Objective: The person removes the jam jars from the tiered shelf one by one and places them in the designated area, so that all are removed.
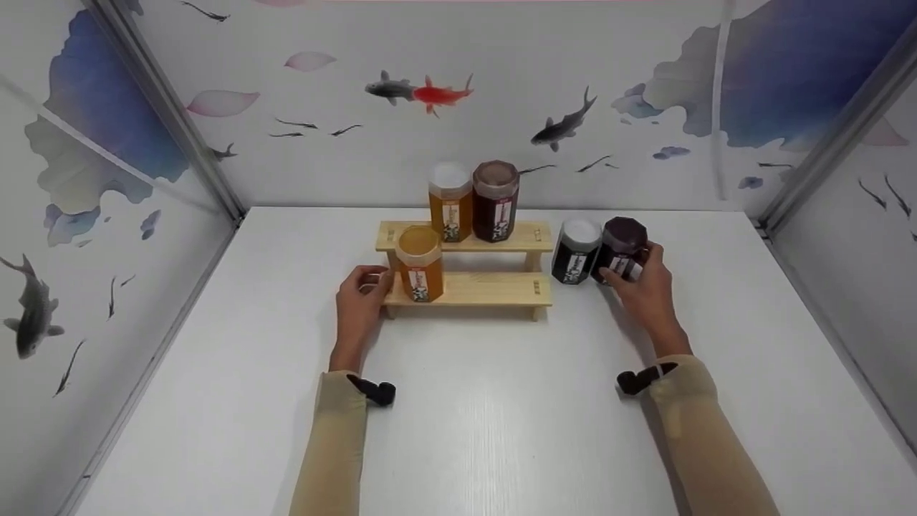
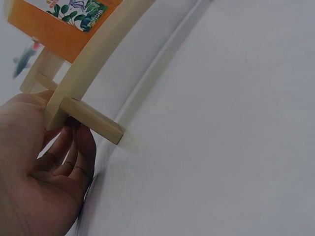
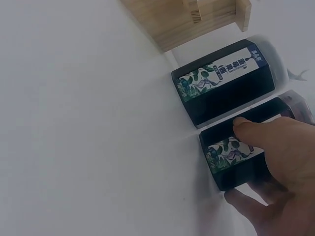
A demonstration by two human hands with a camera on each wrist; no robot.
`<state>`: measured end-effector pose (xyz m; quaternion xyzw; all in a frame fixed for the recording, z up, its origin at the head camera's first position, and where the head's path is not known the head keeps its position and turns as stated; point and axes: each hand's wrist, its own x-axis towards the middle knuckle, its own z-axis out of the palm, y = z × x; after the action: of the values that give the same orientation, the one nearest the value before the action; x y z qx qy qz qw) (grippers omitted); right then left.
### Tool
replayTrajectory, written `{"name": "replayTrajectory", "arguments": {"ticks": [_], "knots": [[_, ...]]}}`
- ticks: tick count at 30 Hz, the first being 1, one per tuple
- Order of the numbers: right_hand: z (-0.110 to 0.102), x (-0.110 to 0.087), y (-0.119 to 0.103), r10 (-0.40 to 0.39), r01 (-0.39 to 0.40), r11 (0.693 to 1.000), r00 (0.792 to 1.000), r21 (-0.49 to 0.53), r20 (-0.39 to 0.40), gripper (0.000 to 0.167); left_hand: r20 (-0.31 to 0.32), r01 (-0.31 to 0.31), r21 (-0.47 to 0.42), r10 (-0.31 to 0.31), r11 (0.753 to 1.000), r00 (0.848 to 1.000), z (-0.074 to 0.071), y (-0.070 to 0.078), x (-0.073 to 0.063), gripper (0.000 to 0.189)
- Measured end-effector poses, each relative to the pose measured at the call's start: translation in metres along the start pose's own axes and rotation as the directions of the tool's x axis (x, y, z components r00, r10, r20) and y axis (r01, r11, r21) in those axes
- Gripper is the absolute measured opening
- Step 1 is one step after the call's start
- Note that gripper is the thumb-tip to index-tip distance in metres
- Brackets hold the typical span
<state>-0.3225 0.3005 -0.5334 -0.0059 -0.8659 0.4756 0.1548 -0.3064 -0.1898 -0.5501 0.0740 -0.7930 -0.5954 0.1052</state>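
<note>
A two-step wooden rack (image 1: 487, 288) stands on the white table. At the left end of its lower step, my left hand (image 1: 364, 297) grips the board, thumb above and fingers curled beneath in the left wrist view. An orange jar (image 1: 421, 269) sits on that step close to the hand. To the right of the rack, my right hand (image 1: 648, 290) holds a dark jar (image 3: 226, 157) with a dark lid, its thumb across the front by the label. Directly left of it stands another dark jar (image 1: 573, 252) with a white lid. Both dark jars are upright.
The upper step (image 1: 401, 235) carries an amber jar (image 1: 450, 204) with a white lid and a dark red jar (image 1: 495, 204) with a brown lid. White panels (image 1: 458, 43) painted with fish border the table (image 1: 501, 416) at the back and both sides.
</note>
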Motion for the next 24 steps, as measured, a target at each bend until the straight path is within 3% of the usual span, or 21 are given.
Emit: {"name": "replayTrajectory", "arguments": {"ticks": [13, 18, 24], "knots": [[0.003, -0.007, 0.004, 0.017, -0.017, 1.0, 0.999, -0.017, 0.039, 0.084, 0.0, 0.003, 0.009, -0.003, 1.0, 1.0, 0.001, 0.001, 0.0, 0.033], [0.002, -0.01, 0.002, 0.015, -0.014, 1.0, 0.999, -0.014, 0.049, 0.083, -0.009, -0.025, 0.022, 0.025, 0.999, 1.0, 0.001, 0.001, 0.0, 0.033], [0.0, -0.009, -0.002, 0.07, -0.07, 0.998, 0.995, 0.002, 0.069, 0.091, -0.018, -0.031, 0.017, 0.031, 0.999, 0.999, 0.001, 0.0, 0.0, 0.031]]}}
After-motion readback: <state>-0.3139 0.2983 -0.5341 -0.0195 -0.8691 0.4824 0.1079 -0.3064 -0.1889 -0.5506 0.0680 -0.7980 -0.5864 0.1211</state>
